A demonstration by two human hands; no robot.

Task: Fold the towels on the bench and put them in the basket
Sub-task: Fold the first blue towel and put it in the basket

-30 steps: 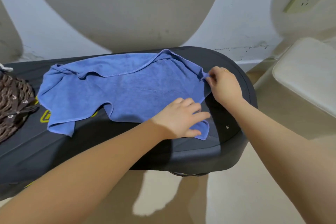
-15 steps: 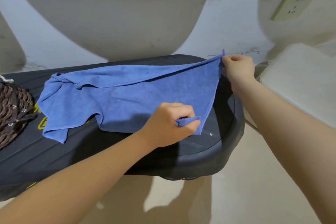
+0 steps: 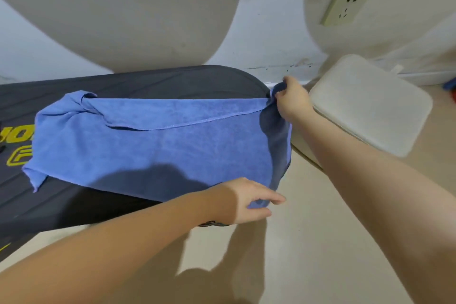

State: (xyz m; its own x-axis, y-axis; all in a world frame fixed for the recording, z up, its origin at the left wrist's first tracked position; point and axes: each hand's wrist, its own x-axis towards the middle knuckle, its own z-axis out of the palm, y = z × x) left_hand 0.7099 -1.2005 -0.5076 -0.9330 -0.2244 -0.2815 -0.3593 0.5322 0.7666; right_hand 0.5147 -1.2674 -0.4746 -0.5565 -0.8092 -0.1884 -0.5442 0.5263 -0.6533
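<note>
The blue towel (image 3: 153, 150) lay spread on the dark counter (image 3: 172, 79), its long axis running along the counter's length and its right end draped over the counter's right edge. The right hand (image 3: 292, 101) pinched the towel's far right corner, and the left hand (image 3: 246, 201) held the near right corner between thumb and fingers. The bunched left end lay well apart from both hands, so any fold would have carried the held end leftward.

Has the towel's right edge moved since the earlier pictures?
Yes. The blue towel, pulled by both hands, now overhangs the dark bench's rounded right end; earlier it lay short of it.
</note>
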